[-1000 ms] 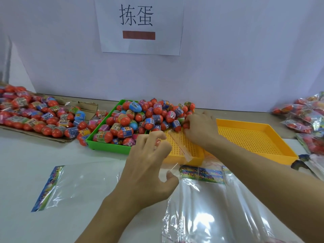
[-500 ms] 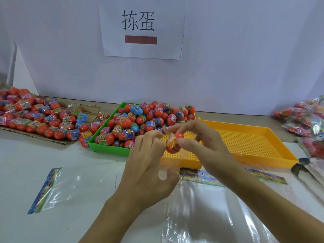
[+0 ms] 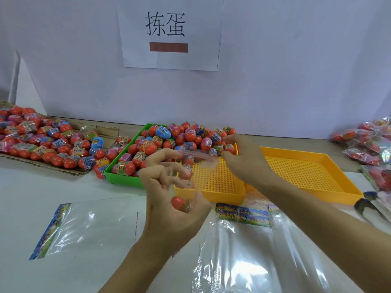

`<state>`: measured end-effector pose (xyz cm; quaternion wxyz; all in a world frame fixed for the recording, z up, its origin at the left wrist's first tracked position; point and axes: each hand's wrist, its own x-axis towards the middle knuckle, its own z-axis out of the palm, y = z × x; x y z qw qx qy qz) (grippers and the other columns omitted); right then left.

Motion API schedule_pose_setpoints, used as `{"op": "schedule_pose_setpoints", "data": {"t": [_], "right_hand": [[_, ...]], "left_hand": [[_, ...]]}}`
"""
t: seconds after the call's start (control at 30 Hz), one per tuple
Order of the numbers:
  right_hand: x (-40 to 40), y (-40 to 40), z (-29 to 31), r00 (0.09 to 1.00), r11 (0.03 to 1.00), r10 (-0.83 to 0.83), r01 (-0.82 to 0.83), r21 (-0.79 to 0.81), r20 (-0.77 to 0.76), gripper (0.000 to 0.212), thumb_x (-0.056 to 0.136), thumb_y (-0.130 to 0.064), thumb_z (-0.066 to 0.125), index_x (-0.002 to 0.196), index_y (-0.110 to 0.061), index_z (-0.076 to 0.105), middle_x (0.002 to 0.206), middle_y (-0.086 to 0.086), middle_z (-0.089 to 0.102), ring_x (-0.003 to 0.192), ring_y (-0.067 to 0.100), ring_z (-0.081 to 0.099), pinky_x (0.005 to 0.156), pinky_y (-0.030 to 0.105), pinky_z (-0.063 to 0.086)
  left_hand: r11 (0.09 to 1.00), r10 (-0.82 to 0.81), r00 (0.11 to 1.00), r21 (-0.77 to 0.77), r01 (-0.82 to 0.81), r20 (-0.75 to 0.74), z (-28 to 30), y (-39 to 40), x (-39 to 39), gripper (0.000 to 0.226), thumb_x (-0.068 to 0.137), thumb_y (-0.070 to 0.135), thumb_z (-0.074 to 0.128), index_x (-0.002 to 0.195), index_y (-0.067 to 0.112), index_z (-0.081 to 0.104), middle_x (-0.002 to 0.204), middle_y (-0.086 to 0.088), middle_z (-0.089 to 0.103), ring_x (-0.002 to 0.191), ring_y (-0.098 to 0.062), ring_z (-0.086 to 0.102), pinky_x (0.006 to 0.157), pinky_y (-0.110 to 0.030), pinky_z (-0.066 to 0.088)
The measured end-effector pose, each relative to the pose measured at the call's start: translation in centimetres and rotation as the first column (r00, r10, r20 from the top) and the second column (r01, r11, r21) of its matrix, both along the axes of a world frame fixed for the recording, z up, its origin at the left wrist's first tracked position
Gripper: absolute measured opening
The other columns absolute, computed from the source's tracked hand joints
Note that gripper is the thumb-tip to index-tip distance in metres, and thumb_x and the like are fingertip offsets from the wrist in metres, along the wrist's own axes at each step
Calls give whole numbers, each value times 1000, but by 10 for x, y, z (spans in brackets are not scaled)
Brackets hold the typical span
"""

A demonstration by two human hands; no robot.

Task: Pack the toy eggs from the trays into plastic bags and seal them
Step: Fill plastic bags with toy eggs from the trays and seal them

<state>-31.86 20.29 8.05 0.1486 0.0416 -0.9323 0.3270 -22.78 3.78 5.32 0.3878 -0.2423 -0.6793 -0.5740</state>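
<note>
glossy red plastic toy eggs (image 3: 148, 148) with shiny printed wrap bands. clear crinkled plastic bags (image 3: 254, 261), highly reflective. perforated yellow plastic tray (image 3: 306, 176), satin; smooth green plastic tray (image 3: 124, 179). matt brown cardboard sheet (image 3: 105, 132). matt white table (image 3: 31, 193); matt white paper sign (image 3: 169, 32).

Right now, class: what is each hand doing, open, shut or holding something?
Left hand: cradles a toy egg in its palm, fingertips pinching the clear bag.
Right hand: reaching at the egg pile; its grip cannot be told.
</note>
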Motion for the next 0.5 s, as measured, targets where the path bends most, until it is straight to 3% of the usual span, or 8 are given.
{"op": "schedule_pose_setpoints", "data": {"t": [0.07,0.13,0.3,0.5], "right_hand": [[-17,-4,-3,999,978,32,-39,204,41,50,93,-16,55,142,-24,46,146,1,49,135,26,38,110,44,35],[-31,-10,-2,997,947,79,-82,311,22,57,93,-14,53,147,-25,40,150,0,45,137,27,31,113,46,30],[-44,-23,-6,986,820,107,-14,573,-128,47,94,-30,56,140,-29,50,143,0,46,129,27,33,105,41,32],[-44,-15,-16,992,880,98,-48,473,-82,42,85,-39,68,124,-25,61,142,-2,44,129,27,39,96,41,45]], "left_hand": [[988,32,999,-147,-38,-43,-3,-1,-1,46,68,10,62,95,26,29,116,-6,39,98,-25,51,57,-33,43],[943,85,996,-321,-92,-35,-7,-4,-3,44,68,11,63,95,21,30,116,-4,39,96,-22,47,51,-28,37],[822,222,975,-537,-192,-9,-15,-12,-8,52,58,11,67,95,21,31,117,0,40,96,-22,43,65,-27,35],[826,254,967,-523,-210,13,-14,-13,-9,50,57,13,64,93,23,31,111,5,38,93,-15,37,62,-20,32]]}}
